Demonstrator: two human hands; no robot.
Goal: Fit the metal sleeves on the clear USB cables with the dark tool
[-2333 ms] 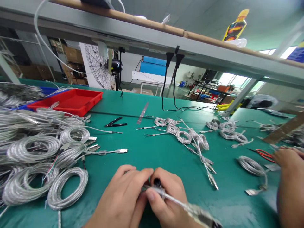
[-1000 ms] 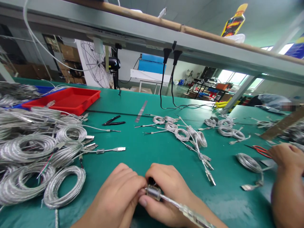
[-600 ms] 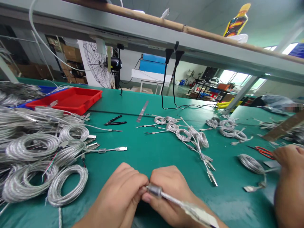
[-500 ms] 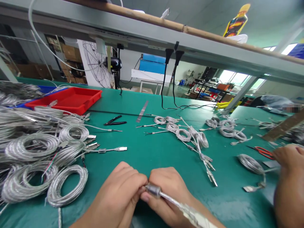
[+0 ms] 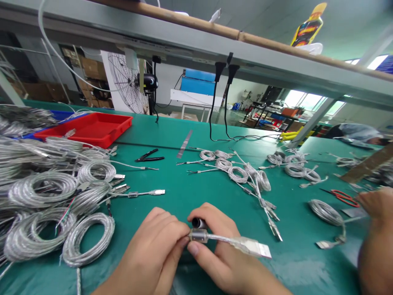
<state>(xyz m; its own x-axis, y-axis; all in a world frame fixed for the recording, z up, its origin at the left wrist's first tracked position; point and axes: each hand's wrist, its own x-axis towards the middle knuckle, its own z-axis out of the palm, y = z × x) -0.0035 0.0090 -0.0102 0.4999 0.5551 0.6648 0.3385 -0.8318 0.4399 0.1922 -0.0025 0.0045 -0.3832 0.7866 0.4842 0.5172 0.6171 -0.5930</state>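
Low in the middle, my left hand (image 5: pixel 158 243) is closed, thumb and forefinger pinching a clear-jacketed USB cable (image 5: pixel 225 239) at the end of its grey ferrite bead (image 5: pixel 198 235). The cable's USB plug (image 5: pixel 259 248) points right, lying over my right hand (image 5: pixel 219 246). Curled round a short hollow dark cylinder (image 5: pixel 199 223), my right forefinger holds it just behind the bead, its round opening showing. My right thumb tip sits below the bead. Whatever part of the cable lies inside my left hand is hidden.
Coiled cables (image 5: pixel 43 190) pile up at left beside a red tray (image 5: pixel 115 127). Black cutters (image 5: pixel 150 157) and more coils (image 5: pixel 238 174) lie ahead. At right are red-handled scissors (image 5: pixel 344 198) and another person's arm (image 5: pixel 376 237). A shelf (image 5: pixel 184 37) spans overhead.
My right hand has opened out somewhat, and the hollow cylinder now shows behind the bead. The plug end has swung up and now lies more level across my right hand.
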